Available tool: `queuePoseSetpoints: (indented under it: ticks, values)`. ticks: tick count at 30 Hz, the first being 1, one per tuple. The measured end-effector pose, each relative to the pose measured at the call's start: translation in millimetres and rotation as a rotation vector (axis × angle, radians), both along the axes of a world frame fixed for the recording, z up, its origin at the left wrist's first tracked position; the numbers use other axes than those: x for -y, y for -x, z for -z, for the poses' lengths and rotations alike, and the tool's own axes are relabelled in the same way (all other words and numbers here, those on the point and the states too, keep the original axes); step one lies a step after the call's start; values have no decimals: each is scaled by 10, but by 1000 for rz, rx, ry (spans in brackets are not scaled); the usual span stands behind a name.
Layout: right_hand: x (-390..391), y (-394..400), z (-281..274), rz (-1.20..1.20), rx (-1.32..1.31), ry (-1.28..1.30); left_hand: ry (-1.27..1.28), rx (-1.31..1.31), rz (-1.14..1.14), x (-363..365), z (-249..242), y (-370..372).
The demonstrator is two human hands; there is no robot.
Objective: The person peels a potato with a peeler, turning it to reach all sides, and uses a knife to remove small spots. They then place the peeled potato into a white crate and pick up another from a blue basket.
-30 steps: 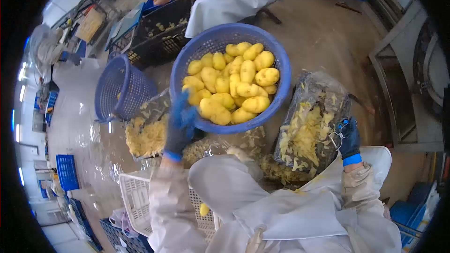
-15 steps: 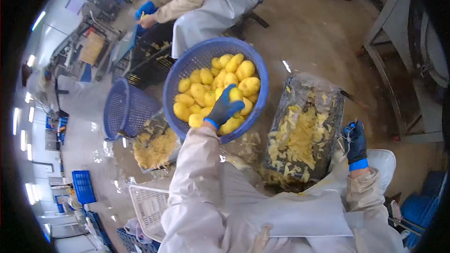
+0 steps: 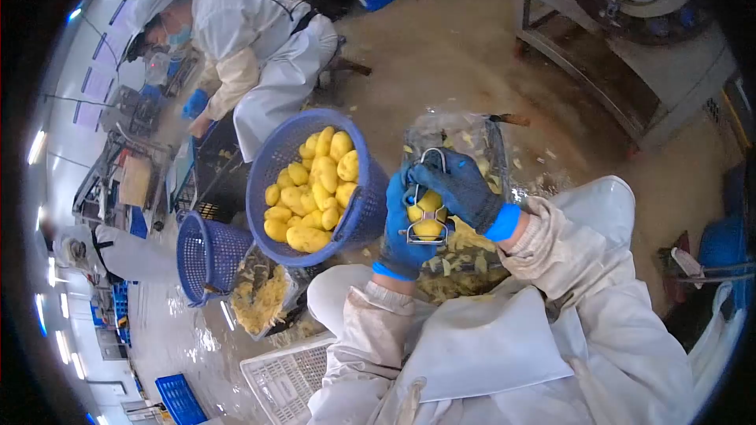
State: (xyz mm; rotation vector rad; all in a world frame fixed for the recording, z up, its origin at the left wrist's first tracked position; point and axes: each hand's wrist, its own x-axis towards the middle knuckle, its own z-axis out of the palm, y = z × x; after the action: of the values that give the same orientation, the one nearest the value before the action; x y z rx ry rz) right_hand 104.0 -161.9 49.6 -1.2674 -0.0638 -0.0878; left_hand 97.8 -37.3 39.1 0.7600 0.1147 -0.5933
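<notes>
My left hand, in a dark blue glove, is wrapped round a yellow potato in front of my lap. Closed over the handle of a metal peeler, my right hand is gloved the same way. The peeler's wire frame lies across the potato, which partly hides behind it. To the left stands a blue-purple basket with many yellow potatoes. Under my hands, a dark tray contains pale peelings.
A second blue-purple basket and a tray heaped with peelings are at the left. A white crate lies near my leg. Another person sits bent over at the upper left. Large metal machinery stands at the upper right.
My left hand has left the potato basket with a potato and come to my lap. My right hand has brought the peeler from the right onto it. The view has shifted.
</notes>
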Motion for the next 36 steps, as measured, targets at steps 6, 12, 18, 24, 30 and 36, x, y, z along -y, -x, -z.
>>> queuePoseSetpoints:
  ticks: [6,12,18,24,30,36]
  values:
    - [713,-491,668,478,297,502,146,-150,208,-98,56,290]
    - [265,-34,350,563,278,151,51,-304,-4,-25,-109,404]
    - [514,-187,460,377,160,254,23,-110,94,-98,-26,530]
    - [482,-207,760,267,28,143,-107,29,60,-83,12,613]
    - [275,-25,567,537,307,257,-493,364,-19,-97,53,601]
    - [208,-154,868,469,191,274,-584,567,-171,-17,-95,731]
